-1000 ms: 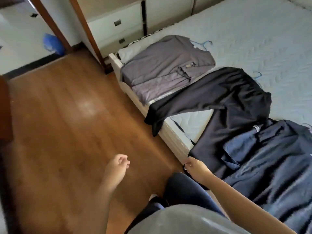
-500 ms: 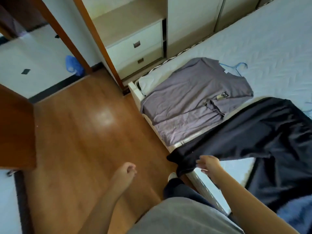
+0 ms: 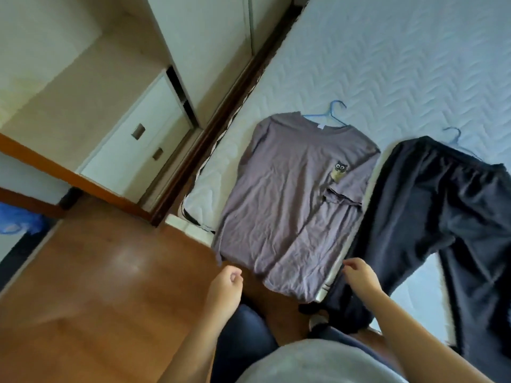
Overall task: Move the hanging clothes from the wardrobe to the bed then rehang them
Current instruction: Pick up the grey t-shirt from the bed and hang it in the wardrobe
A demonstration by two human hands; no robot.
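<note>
Head view: the grey shirt (image 3: 290,205) is laid lengthwise on the bed (image 3: 401,64), hem nearest, hanger (image 3: 331,114) farthest. The left hand (image 3: 225,286) is loosely curled, empty; whether the dark trousers (image 3: 442,211) are gripped by the right hand (image 3: 360,276) cannot be told.

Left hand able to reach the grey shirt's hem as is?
Probably yes. The left hand hovers empty just beside the grey shirt, whose hem hangs off the bed; nothing lies between them.
</note>
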